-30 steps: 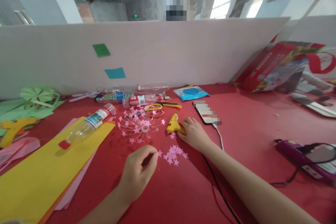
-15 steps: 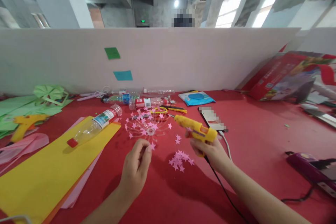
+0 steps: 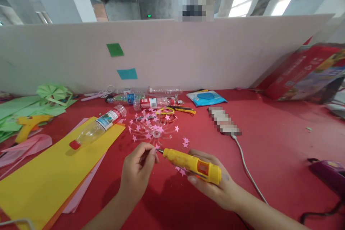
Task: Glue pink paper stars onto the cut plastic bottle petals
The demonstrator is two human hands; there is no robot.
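Observation:
My left hand pinches a small pink paper star between thumb and fingertips. My right hand grips a yellow hot glue gun, its metal nozzle pointing left, at the held star. Whether nozzle and star touch, I cannot tell. Behind the hands lies a clear plastic bottle piece cut into spread strips, with pink stars scattered over it. A few loose stars lie to its right, and the glue gun partly hides a pile of stars on the red table.
A labelled bottle rests on yellow paper at left, near a second glue gun and green paper. Behind are bottles, a yellow cutter and a wipes pack. A phone with cable and a purple power strip lie right.
My right hand has brought the glue gun left and nearer to me, so its nozzle is now at the star. The left hand keeps its pinch. The view has shifted slightly.

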